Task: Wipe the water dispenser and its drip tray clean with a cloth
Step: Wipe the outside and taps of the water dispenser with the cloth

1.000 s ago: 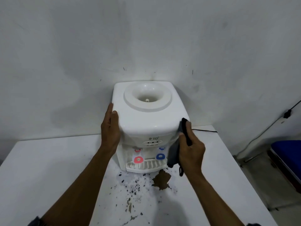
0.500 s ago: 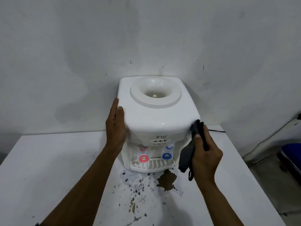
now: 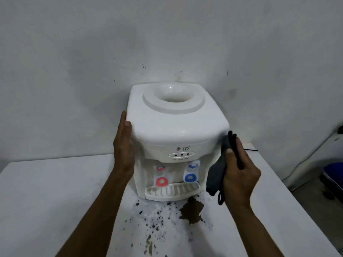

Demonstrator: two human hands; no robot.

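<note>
A white tabletop water dispenser stands against the wall, with red and blue taps above a white slotted drip tray at its base. My left hand lies flat with straight fingers against the dispenser's left side. My right hand grips a dark grey cloth and holds it against the dispenser's right side near the front corner. A dark loop of the cloth hangs below my palm.
The white table has chipped dark specks and a brown worn patch right in front of the tray. A black cord runs behind the dispenser to the right. A blue-topped object sits beyond the table's right edge.
The view has come closer and shifted, so the dispenser looks bigger. My right hand with the cloth stays on the right side, slightly lower along it. The left hand keeps its place.
</note>
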